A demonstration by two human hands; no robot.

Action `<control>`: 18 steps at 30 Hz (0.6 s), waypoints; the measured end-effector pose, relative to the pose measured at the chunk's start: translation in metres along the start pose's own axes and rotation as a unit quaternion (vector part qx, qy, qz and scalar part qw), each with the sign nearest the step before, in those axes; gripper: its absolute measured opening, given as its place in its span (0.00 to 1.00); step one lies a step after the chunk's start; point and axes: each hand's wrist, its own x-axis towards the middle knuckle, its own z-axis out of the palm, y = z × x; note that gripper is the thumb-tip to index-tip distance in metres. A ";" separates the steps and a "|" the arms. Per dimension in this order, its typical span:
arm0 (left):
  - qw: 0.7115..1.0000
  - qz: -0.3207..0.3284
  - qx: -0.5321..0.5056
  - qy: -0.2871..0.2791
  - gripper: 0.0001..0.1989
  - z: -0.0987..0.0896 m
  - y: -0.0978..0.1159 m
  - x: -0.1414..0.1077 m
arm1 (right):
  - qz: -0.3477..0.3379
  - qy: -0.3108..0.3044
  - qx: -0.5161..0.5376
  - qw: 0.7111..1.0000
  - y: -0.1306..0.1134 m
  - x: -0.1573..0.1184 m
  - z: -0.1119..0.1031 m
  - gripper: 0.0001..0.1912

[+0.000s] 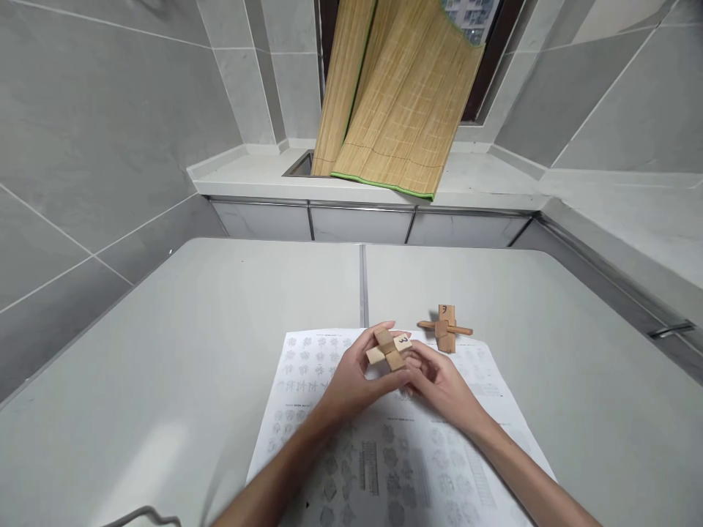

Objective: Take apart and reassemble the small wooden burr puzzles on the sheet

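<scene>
Between my two hands is a wooden interlocking puzzle (390,348), made of crossed blocks of light and darker wood, with a dark "3" marked on one block. My left hand (356,373) curls around its left side, the thumb under the near end. From the right, the bent fingers of my right hand (439,377) grip its lower right side; some fingertips are hidden behind the blocks. Beyond my right hand lies a second wooden puzzle (446,329), a cross shape with a thin bar through it and a mark on its upper block.
A large printed sheet (378,468) with rows of puzzle drawings lies under my hands on the white table (165,366). A grey cable (146,514) shows at the lower left. Past the table, a bamboo mat (400,110) hangs over a white ledge (247,176).
</scene>
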 end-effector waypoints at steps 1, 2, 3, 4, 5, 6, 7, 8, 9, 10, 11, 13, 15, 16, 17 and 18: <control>1.000 0.003 0.000 0.011 0.35 0.001 0.001 0.000 | -0.006 0.014 0.010 1.000 0.000 0.000 -0.002 0.19; 1.000 0.008 0.003 0.020 0.33 0.001 0.001 0.000 | -0.012 0.028 0.021 0.999 0.000 0.000 -0.004 0.19; 1.000 0.015 0.010 0.023 0.30 0.002 0.002 0.000 | -0.017 0.038 0.031 0.999 0.000 0.000 -0.006 0.20; 0.999 0.024 0.022 0.020 0.28 0.002 0.003 0.000 | -0.020 0.043 0.037 0.998 -0.001 0.000 -0.007 0.21; 0.999 0.033 0.038 0.011 0.27 0.003 0.004 0.000 | -0.018 0.041 0.037 0.998 -0.002 0.000 -0.009 0.21; 0.998 0.042 0.055 0.000 0.26 0.003 0.004 0.000 | -0.013 0.036 0.034 0.999 -0.003 0.000 -0.010 0.22; 0.996 0.051 0.071 -0.007 0.27 0.004 0.005 -0.001 | -0.007 0.031 0.029 0.999 -0.004 0.000 -0.010 0.22; 0.995 0.057 0.083 -0.009 0.27 0.004 0.005 -0.001 | -0.001 0.027 0.023 0.999 -0.005 0.000 -0.010 0.22; 0.994 0.061 0.094 -0.007 0.27 0.005 0.005 -0.001 | 0.004 0.024 0.020 1.000 -0.005 0.001 -0.010 0.22; 0.993 0.060 0.103 -0.003 0.28 0.005 0.006 -0.001 | 0.006 0.022 0.021 1.000 -0.006 0.001 -0.010 0.22; 0.992 0.058 0.111 0.002 0.27 0.006 0.006 -0.001 | 0.006 0.021 0.024 0.999 -0.006 0.001 -0.010 0.22; 0.991 0.052 0.124 0.014 0.26 0.005 0.006 -0.001 | -0.002 0.019 0.027 0.999 -0.006 0.001 -0.009 0.22; 0.990 0.050 0.132 0.018 0.23 0.005 0.006 0.000 | -0.013 0.020 0.020 1.000 -0.006 0.002 -0.007 0.22; 0.990 0.049 0.134 0.020 0.21 0.004 0.006 0.000 | -0.017 0.023 0.013 1.000 -0.006 0.002 -0.007 0.22; 0.989 0.050 0.134 0.021 0.20 0.004 0.006 0.001 | -0.019 0.028 0.005 0.999 -0.006 0.002 -0.006 0.22; 0.989 0.051 0.135 0.023 0.20 0.003 0.006 0.001 | -0.020 0.034 -0.003 0.999 -0.006 0.002 -0.006 0.22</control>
